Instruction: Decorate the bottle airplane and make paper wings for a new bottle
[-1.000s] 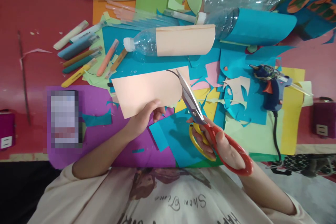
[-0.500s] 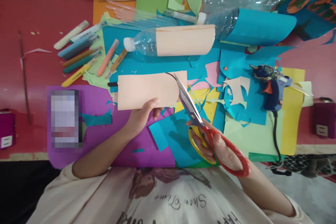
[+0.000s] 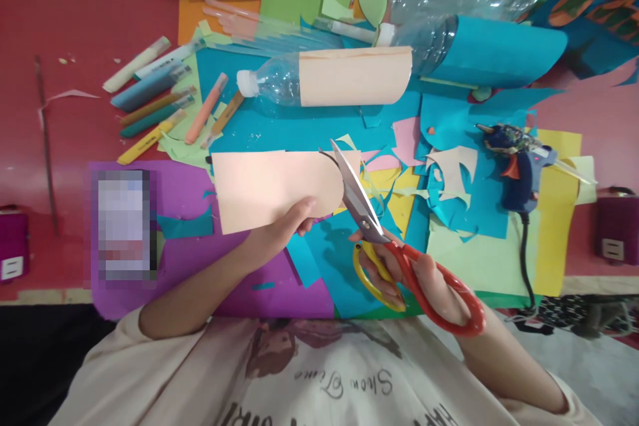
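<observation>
My left hand (image 3: pixel 297 218) pinches a peach sheet of paper (image 3: pixel 264 190) along its near edge, thumb on top. The sheet's right end is partly cut to a rounded shape, and a dark curved line shows near its far right corner. Scissors (image 3: pixel 367 223) with red and yellow handles are in my right hand (image 3: pixel 429 273), fingers through the loops. Their blades are at the sheet's curved cut, the tips pointing away from me. Beyond the sheet lies a plastic bottle (image 3: pixel 277 80) with a peach paper wrap (image 3: pixel 354 76) around its body.
A blue-wrapped bottle (image 3: pixel 504 52) lies at the back right. To the right is a glue gun (image 3: pixel 522 173) with its cord. Several markers (image 3: pixel 150 88) and a phone (image 3: pixel 124 223) lie on the left. Paper scraps (image 3: pixel 452 166) cover the area right of the blades.
The peach sheet has tilted, its left end coming nearer to me. My left hand has shifted slightly right, and the scissor handles have spread a little wider.
</observation>
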{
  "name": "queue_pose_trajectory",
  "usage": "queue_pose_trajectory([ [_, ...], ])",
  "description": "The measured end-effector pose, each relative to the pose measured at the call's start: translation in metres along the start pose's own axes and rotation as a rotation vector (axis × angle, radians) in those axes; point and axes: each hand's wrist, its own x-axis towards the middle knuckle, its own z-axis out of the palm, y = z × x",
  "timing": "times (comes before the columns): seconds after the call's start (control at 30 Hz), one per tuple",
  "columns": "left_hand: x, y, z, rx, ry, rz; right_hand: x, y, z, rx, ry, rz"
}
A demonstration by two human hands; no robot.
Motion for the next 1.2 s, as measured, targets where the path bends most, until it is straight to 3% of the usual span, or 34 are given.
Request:
queue_pose_trajectory([
  [0.17, -0.001, 0.001, 0.000, 0.049, -0.004, 0.020, 0.000, -0.005, 0.002, -0.067, -0.029, -0.076],
  [0.53, 0.001, -0.006, -0.003, 0.036, -0.018, 0.077, -0.002, 0.000, 0.002, 0.049, 0.035, 0.014],
  [0.7, 0.001, -0.003, -0.004, 0.028, -0.021, 0.035, -0.003, 0.001, 0.000, 0.048, 0.061, 0.026],
  [1.2, 0.002, -0.001, -0.001, -0.183, 0.087, 0.053, -0.005, -0.002, -0.004, 0.098, 0.120, 0.101],
])
